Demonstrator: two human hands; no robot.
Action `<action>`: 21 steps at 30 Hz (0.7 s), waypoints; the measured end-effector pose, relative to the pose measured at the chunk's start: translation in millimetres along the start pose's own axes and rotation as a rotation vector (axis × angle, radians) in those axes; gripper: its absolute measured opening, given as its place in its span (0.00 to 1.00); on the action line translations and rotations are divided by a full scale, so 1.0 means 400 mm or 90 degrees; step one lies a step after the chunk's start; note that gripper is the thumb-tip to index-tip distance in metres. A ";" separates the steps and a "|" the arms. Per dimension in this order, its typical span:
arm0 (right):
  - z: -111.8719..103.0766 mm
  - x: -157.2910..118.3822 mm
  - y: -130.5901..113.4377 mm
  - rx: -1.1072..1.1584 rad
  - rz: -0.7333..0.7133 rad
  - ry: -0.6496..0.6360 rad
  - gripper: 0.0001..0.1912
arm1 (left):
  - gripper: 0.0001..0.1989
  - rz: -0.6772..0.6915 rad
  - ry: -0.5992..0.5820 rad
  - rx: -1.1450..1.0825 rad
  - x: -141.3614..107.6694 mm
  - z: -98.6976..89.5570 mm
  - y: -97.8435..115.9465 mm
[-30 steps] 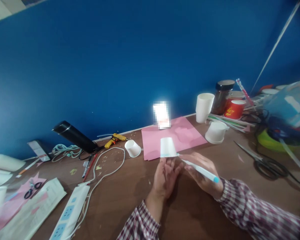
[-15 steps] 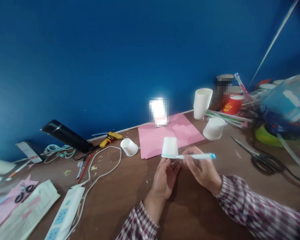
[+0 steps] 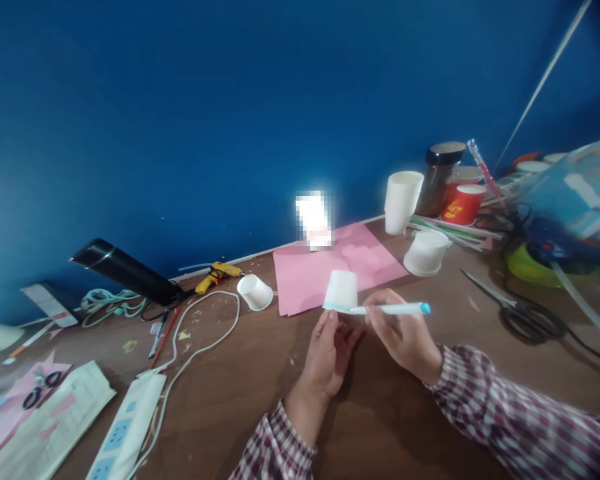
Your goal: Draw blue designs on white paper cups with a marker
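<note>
My left hand (image 3: pixel 325 353) grips the rim of a white paper cup (image 3: pixel 342 288), which is upside down with its wide end toward me. A band of light-blue zigzag marks runs along that rim. In my right hand (image 3: pixel 400 333) is a white marker pen (image 3: pixel 393 309) with a light-blue end, its tip touching the cup near the rim. Behind the cup lies pink paper (image 3: pixel 305 277). Some fingers of my left hand are hidden under the cup.
Left stand another paper cup (image 3: pixel 255 293), a yellow glue gun (image 3: pixel 219 275), a black cylinder (image 3: pixel 125 270) and a white power strip (image 3: pixel 127 427). Right are scissors (image 3: pixel 520 313), white cups (image 3: pixel 403 203), a red cup (image 3: pixel 463 205) and a dark-lidded jar (image 3: pixel 443 180).
The view has shifted slightly, so things on the table appear a little higher and further left. The marker stays at the rim, and both hands keep their hold.
</note>
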State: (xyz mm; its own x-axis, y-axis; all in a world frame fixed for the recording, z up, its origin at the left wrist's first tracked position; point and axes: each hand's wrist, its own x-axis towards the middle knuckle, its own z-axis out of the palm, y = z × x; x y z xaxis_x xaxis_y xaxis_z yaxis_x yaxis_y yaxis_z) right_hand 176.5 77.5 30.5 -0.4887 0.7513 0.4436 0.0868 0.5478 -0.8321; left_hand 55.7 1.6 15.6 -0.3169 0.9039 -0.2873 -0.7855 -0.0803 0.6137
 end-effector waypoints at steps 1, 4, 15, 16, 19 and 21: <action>0.001 -0.002 0.001 0.002 0.002 -0.001 0.07 | 0.11 0.001 0.003 0.002 0.000 0.000 0.000; 0.006 -0.007 0.004 0.018 0.008 -0.003 0.07 | 0.12 -0.009 -0.004 0.007 -0.002 0.000 0.003; 0.009 0.014 0.019 0.054 -0.097 0.202 0.18 | 0.08 -0.029 0.036 -0.026 -0.001 0.001 0.007; 0.011 0.016 0.021 0.062 -0.087 0.195 0.19 | 0.07 -0.029 0.034 -0.027 -0.001 0.002 0.007; 0.015 0.020 0.027 0.084 -0.075 0.174 0.20 | 0.06 -0.039 0.028 -0.026 -0.004 0.002 0.010; 0.015 0.022 0.030 0.080 -0.071 0.166 0.19 | 0.06 -0.057 0.017 -0.021 -0.008 0.002 0.013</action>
State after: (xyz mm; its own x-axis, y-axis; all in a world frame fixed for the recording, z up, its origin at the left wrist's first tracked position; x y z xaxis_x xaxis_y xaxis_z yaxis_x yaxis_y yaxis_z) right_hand 168.0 88.4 22.3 -0.2483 0.7667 0.5920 -0.0711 0.5951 -0.8005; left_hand 53.0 -1.2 20.4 -0.2585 0.8963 -0.3603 -0.8285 -0.0139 0.5598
